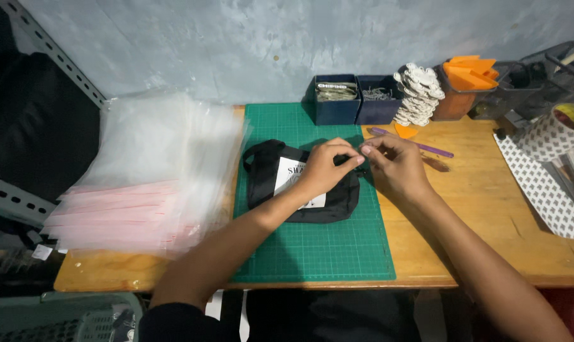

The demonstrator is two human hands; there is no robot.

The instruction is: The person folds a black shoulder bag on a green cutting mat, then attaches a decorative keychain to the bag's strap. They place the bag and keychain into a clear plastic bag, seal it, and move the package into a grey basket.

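A: What was on the table (490, 209), biggest first?

B: Wooden top, w/ a stack of clear plastic bags (151, 171) on the left side, red strips along their near edge. Green cutting mat (312, 247) lay in the middle. On the mat's far half sat a black pouch (280, 183) w/ a white label.

A: And the hands?

B: Both were on the pouch's right end. Left hand (325, 168) rested on top of it, fingers pinched shut on smth small at the pouch's far right corner. Right hand (395, 164) met it there, thumb & forefinger closed on the same spot. Couldn't tell what exactly, too small.

A: Anything behind?

B: 2 dark blue boxes (353, 101) at the far edge, a bundle of white tags (419, 95) right of them, then an orange holder (464, 85). A purple pen (420, 147) lay just beyond the right hand.
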